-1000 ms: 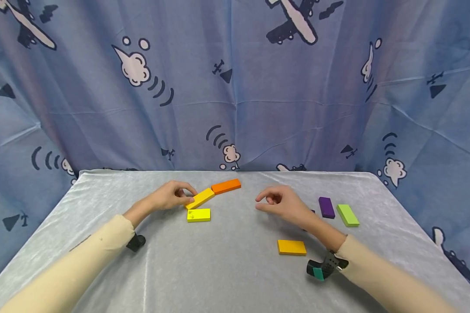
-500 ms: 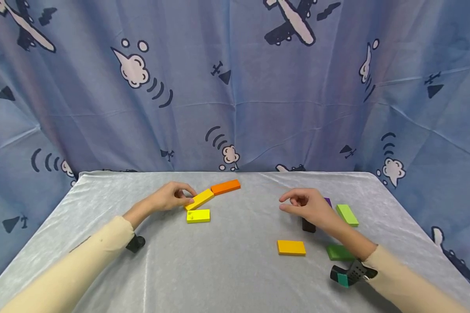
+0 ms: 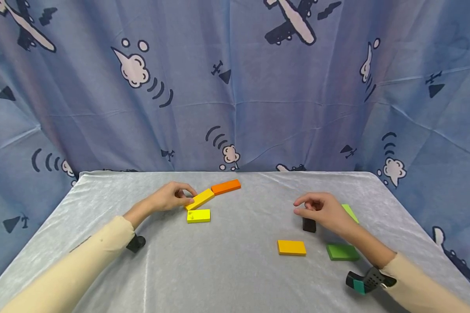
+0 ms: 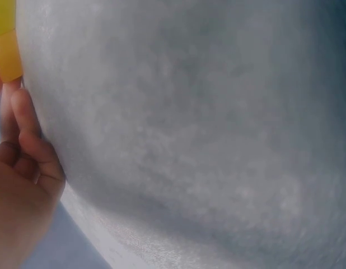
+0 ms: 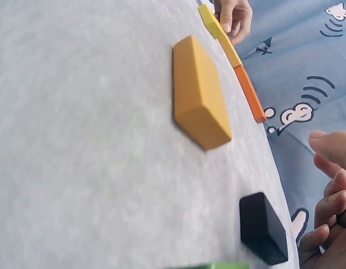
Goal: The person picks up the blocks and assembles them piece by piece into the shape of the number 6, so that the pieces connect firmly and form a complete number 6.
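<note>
My left hand (image 3: 167, 196) pinches the near end of a golden-yellow block (image 3: 202, 198) between thumb and fingers, and the block lies slanted on the table. Its far end meets an orange block (image 3: 226, 187). Just in front sits a bright yellow block (image 3: 199, 216), close to the held one. On the other side, my right hand (image 3: 324, 213) hovers with loosely curled fingers, thumb and forefinger apart and nothing between them. Below its thumb lies a black block (image 3: 309, 225), which the right wrist view shows beside that hand (image 5: 334, 199). A purple block is hidden behind the right hand.
An amber block (image 3: 291, 248) lies near the middle right of the table (image 3: 235, 269), with a dark green block (image 3: 342, 252) beside it under the right forearm. A lime green block (image 3: 350, 212) shows partly past the right hand. A blue patterned curtain (image 3: 235, 87) hangs behind.
My right hand has moved right, from the middle of the table to above the black block. It uncovers the black and dark green blocks and now covers the purple one. My left hand stays put.
</note>
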The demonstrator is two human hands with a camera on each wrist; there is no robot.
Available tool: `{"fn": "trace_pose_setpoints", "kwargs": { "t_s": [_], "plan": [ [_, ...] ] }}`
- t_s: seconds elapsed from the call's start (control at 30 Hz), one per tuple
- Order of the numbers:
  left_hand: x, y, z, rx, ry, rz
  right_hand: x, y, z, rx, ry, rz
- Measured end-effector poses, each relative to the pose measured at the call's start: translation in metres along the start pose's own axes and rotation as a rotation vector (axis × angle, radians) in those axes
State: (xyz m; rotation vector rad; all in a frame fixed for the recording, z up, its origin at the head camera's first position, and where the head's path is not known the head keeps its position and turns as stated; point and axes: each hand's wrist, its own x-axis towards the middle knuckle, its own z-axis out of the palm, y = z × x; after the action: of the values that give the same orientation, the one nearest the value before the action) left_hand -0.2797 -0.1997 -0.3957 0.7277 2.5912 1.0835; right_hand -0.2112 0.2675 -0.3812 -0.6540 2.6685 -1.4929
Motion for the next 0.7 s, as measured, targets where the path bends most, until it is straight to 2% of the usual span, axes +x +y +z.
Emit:
{"fn": "trace_pose_setpoints", "kwargs": {
  "t_s": [0.33,0.7],
  "plan": [
    [0.0,0.0,0.0,-0.002,-0.003,-0.002,-0.01,0.009,-0.008,0.001,0.026,-0.046],
    [0.001,0.0,0.0,-0.001,-0.001,0.005,-0.027,0.005,-0.009,-0.03,-0.015,-0.045]
  ]
}}
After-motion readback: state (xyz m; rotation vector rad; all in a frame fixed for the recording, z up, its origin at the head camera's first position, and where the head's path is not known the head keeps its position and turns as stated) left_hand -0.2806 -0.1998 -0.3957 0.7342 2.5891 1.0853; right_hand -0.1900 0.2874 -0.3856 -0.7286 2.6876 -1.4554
